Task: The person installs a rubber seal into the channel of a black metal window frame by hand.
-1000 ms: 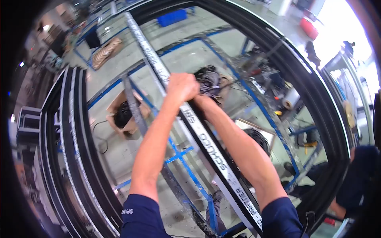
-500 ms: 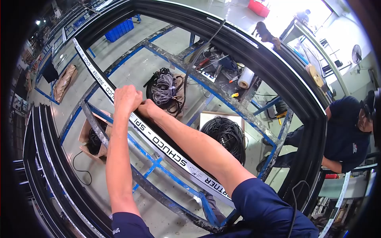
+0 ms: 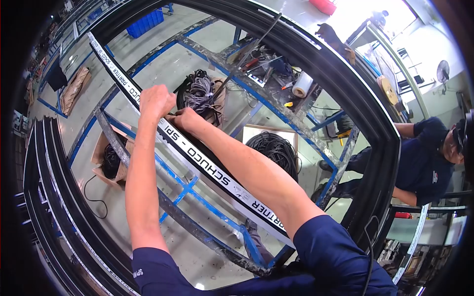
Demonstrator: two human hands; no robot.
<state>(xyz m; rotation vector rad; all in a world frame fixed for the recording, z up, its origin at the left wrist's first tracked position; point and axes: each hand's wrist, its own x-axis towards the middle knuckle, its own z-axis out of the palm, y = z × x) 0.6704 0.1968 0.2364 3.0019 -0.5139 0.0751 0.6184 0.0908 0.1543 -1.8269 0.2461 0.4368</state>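
A long black frame profile (image 3: pixel 197 156) with white printed tape runs diagonally beneath my forearms. My left hand (image 3: pixel 157 101) is a closed fist, knuckles up, resting on the profile. Close beside it on the inner edge, my right hand (image 3: pixel 185 120) is closed with its fingers curled down. A small dark bit shows between the hands; what the fingers hold is hidden. Just beyond them, a bundle of grey and black rubber strip (image 3: pixel 200 93) lies in a cardboard box. One dark strip (image 3: pixel 259 42) hangs over the far frame side and runs down towards that bundle.
A blue metal stand (image 3: pixel 187 187) supports the frame. Boxes hold coiled black strip (image 3: pixel 272 153) and dark cord (image 3: pixel 112 160). Tools (image 3: pixel 266 71) and a plastic roll (image 3: pixel 303 85) lie on a shelf. At right stands a co-worker (image 3: pixel 424 163); more profiles (image 3: pixel 59 197) stand left.
The view has shifted slightly, so the frame and stand appear a little higher and further left. Both hands stay closed at about the same place on the profile. The co-worker's arm has moved.
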